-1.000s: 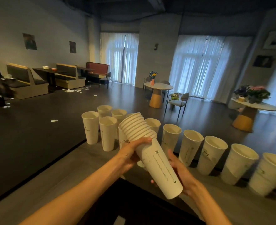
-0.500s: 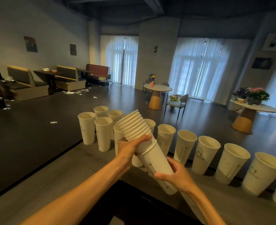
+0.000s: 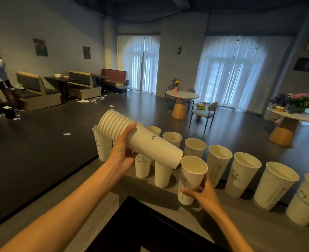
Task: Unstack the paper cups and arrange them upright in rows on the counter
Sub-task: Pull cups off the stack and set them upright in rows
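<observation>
The left hand (image 3: pixel 121 153) curls its grip round the stack of cups (image 3: pixel 131 137), held nearly level above the tabletop (image 3: pixel 222 220), while the right hand (image 3: pixel 198 192) pinches a single cup (image 3: pixel 191 177) upright beside the row of cups (image 3: pixel 244 171).

Bare counter (image 3: pixel 213 215) nearside of the upright cup row (image 3: pixel 240 173), far edge crowded.
</observation>
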Demonstrator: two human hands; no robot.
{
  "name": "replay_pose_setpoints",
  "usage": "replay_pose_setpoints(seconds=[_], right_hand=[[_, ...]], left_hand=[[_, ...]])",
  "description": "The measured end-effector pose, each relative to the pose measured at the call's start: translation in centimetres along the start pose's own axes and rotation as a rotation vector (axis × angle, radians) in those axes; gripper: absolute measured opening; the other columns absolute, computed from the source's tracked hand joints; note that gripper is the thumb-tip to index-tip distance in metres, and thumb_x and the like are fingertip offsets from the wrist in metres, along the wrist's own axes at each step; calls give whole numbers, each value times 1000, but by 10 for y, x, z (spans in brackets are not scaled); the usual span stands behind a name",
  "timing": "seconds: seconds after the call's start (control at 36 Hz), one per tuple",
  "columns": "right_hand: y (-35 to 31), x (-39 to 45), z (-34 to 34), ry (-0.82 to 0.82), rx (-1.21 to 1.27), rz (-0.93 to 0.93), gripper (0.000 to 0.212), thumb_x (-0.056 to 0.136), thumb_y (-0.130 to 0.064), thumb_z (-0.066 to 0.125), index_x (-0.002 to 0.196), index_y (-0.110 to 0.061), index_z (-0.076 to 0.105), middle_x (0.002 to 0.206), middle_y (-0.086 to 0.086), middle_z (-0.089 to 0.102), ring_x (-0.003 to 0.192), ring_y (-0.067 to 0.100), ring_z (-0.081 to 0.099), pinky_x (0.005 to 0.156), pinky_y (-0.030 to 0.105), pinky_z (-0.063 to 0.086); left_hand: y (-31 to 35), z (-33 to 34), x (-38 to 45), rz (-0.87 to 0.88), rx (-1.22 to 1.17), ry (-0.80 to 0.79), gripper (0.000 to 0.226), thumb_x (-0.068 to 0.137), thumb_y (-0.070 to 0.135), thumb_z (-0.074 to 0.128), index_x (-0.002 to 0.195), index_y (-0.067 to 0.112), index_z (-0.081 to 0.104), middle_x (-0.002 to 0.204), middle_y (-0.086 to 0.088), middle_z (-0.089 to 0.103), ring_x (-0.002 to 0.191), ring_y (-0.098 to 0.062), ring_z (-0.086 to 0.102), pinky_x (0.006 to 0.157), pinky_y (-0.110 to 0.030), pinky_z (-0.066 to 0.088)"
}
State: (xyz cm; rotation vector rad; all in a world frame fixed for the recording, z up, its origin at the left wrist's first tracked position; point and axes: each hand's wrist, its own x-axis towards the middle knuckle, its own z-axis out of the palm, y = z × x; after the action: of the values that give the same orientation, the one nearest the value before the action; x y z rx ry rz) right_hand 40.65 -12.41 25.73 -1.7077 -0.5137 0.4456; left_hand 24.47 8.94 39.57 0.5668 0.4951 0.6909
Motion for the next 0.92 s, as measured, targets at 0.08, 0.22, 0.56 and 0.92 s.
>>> replay_pose_setpoints(seconds=[0.08,0.22,0.56,0.92], right_hand=[[-2,8,8,20,0,26,104,67,-19,89,150,-22,28,149,5,45,137,28,43,110,51,36],[-5,18,16,40,-43,34,105,65,-23,90,150,-24,28,148,4,47,135,26,46,107,49,39],[-8,-2,3,-25,-213,157,63,71,-16,87,123,-15,52,119,3,61,102,16,61,76,28,56],[-65,-70,-21,-185,73,304,47,88,-62,44,107,-24,63,108,5,69,106,25,64,94,40,46]], left_hand=[[5,-6,4,-7,2,-3,82,58,24,89,130,15,50,123,-11,64,111,-29,62,88,-51,58],[5,-18,10,-69,-20,-38,64,69,22,87,123,17,54,121,-13,67,113,-32,64,99,-56,54],[-18,-25,-1,-220,9,-159,112,32,19,104,133,13,57,122,-18,72,114,-39,67,96,-64,52],[-69,-8,-47,-304,236,-322,106,22,20,103,120,9,66,110,-15,76,114,-34,66,103,-56,51]])
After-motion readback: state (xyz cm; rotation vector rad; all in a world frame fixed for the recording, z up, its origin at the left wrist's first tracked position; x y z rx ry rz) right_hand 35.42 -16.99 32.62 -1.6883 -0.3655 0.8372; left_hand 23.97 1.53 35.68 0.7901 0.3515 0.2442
